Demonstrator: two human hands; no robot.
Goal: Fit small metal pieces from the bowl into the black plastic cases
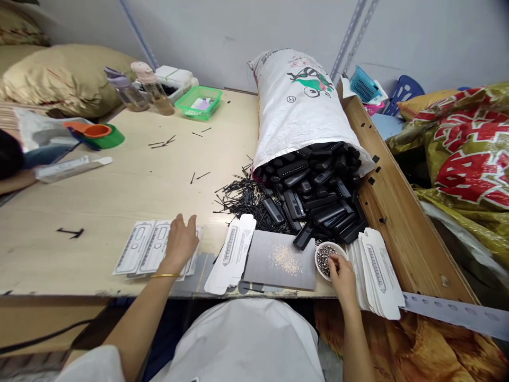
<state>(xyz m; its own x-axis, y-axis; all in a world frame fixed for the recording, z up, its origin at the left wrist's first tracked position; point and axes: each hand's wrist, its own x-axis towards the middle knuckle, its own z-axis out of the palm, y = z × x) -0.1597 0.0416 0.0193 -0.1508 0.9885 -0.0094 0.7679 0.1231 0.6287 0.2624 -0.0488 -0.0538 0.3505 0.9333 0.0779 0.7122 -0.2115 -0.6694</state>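
Observation:
My left hand (181, 245) is over a row of flat white printed boxes (138, 246), with its fingers apart; the palm hides some of them. My right hand (342, 273) has its fingertips pinched together in a small white bowl (334, 247) of tiny silvery metal pieces (325, 257). Whatever lies between those fingertips is hidden. A flat white carton (233, 254) lies left of a grey board (254, 265) with a patch of pale crumbs (287, 260). Right of the bowl a stack of flat cartons (377, 270) leans over.
Black plastic pieces (330, 212) spill from a big white sack (302, 106) onto thin black pins (242, 199). A wooden side board (413, 228) edges the table at right. At left, another person's hand (24, 181) holds a white carton (73, 168). Bottles (153, 90) stand farther back.

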